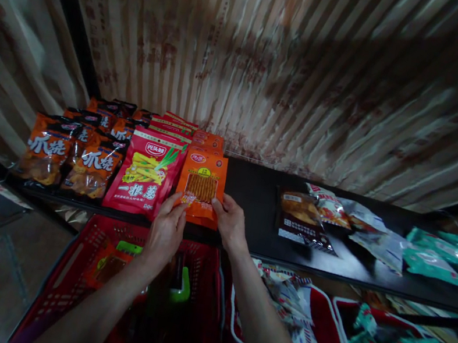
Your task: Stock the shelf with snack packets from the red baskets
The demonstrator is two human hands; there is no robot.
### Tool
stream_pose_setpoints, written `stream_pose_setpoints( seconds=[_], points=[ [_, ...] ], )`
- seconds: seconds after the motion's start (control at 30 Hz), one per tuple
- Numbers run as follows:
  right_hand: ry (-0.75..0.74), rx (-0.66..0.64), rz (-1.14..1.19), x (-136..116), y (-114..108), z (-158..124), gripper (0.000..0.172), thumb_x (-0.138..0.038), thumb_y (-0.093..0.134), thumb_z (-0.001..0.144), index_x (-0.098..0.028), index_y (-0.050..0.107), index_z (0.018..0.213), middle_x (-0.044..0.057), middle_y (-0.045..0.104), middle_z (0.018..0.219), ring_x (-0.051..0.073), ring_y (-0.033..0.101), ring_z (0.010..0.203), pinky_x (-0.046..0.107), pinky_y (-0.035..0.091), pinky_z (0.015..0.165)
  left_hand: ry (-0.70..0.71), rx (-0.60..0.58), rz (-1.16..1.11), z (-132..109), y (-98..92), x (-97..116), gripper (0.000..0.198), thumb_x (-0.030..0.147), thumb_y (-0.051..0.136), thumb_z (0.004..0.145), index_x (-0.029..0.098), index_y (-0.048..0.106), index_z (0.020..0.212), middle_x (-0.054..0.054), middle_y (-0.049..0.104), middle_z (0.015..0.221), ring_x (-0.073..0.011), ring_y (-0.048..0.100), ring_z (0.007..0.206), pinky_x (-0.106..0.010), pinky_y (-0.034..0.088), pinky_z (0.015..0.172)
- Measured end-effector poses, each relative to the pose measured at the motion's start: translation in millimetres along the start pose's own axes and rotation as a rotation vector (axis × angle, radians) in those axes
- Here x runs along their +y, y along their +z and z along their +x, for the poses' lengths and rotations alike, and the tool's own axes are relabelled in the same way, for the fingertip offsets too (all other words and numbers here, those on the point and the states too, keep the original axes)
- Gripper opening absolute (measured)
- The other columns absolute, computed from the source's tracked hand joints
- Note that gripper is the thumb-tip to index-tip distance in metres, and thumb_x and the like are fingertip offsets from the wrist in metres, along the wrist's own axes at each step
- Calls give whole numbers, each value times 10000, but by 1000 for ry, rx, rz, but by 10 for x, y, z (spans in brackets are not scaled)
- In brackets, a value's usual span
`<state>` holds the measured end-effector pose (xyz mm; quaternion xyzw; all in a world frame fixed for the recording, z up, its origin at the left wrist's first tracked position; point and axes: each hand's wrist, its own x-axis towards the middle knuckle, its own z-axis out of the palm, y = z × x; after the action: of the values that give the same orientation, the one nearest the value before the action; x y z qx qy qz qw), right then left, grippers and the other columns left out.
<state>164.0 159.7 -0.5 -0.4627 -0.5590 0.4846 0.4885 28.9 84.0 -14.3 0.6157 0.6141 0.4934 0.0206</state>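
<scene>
An orange snack packet with a window showing brown strips stands at the front of the black shelf, leaning on similar orange packets behind it. My left hand pinches its lower left corner between thumb and fingers. At the lower right edge, my right hand grips the same packet, thumb on the front and fingers partly hidden. Directly to the left stands a red snack bag with yellow sticks and a green onion pictured, more of its kind behind.
Orange-and-black snack bags fill the shelf's left end. A brown snack bag, white packets and teal packets lie on the black shelf rightward. Red baskets with packets stand below. Pleated fabric hangs behind.
</scene>
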Motion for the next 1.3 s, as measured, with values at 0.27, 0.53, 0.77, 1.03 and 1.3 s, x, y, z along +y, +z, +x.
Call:
stream_pose_setpoints(
  seconds=[0.27, 0.53, 0.77, 1.03, 1.3],
  points=[
    [-81, 85, -236, 111, -16, -6, 219, -331, 594, 745, -195, 652, 906, 34, 710, 794, 199, 659, 762, 325, 512, 754, 78, -7, 84, -39, -32, -6, 288, 88, 441, 844, 165, 669, 1002, -100, 618, 1150, -217, 591, 1046, -413, 524, 910],
    [-143, 176, -610, 58, -10, -79, 376, -290, 544, 773, -171, 597, 1126, 84, 688, 912, 209, 653, 797, 347, 501, 777, 107, -51, 206, -45, -96, 17, 280, 86, 471, 825, 163, 683, 991, -92, 626, 1135, -236, 549, 991, -419, 531, 862],
    [-168, 188, -805, 52, 12, -193, 488, -246, 458, 820, -184, 467, 1304, 105, 636, 1013, 222, 624, 794, 384, 496, 749, 119, -107, 324, -64, -149, 83, 252, 138, 490, 832, 191, 681, 989, -86, 616, 1162, -252, 523, 1023, -437, 519, 872],
    [-315, 228, -909, 53, -23, -194, 413, -230, 477, 801, -168, 572, 1199, 128, 573, 1105, 269, 534, 1016, 408, 463, 889, 224, -108, 288, -115, 29, -2, 323, 130, 471, 850, 128, 590, 1150, -160, 478, 1359, -314, 297, 1351, -510, 396, 1028],
    [-529, 125, -960, -197, -23, 373, 400, -176, 408, 854, -136, 576, 1216, 130, 522, 1311, 249, 444, 1203, 403, 373, 1029, 211, -111, 272, -173, 157, -81, 321, 193, 478, 867, 127, 566, 1169, -191, 448, 1384, -308, 299, 1357, -527, 391, 1027]
  ],
)
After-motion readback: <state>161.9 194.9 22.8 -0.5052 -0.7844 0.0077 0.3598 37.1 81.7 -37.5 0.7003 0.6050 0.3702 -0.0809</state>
